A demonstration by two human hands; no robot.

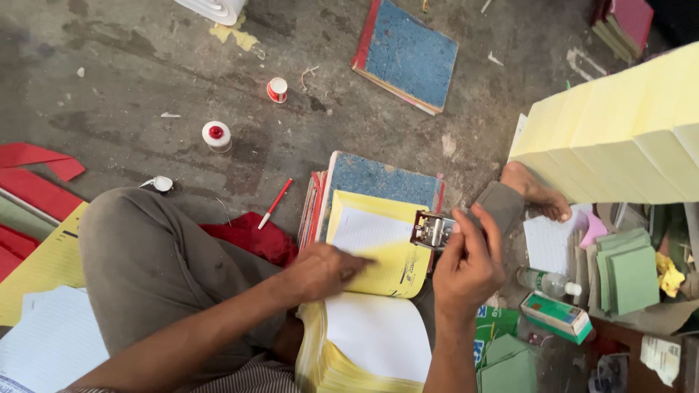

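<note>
My left hand point(320, 271) lies flat on a yellow page point(393, 266) of an open book of white and yellow sheets point(375, 331) resting across my lap. Its fingers press the page down. My right hand point(470, 262) grips a small metal numbering stamp point(431, 230), held upright on the top right corner of that yellow page. A white lined sheet point(362, 231) shows under the lifted yellow page. Under the book lies a stack of blue-covered books with red spines point(378, 180).
On the grey floor lie a red pen point(274, 204), two small red-and-white bottles point(216, 135), another blue book point(408, 54) and red paper strips point(36, 185). A tall stack of pale yellow paper point(619, 135) stands at right, with green cards point(630, 273), a small box point(557, 314) and my bare foot point(535, 191).
</note>
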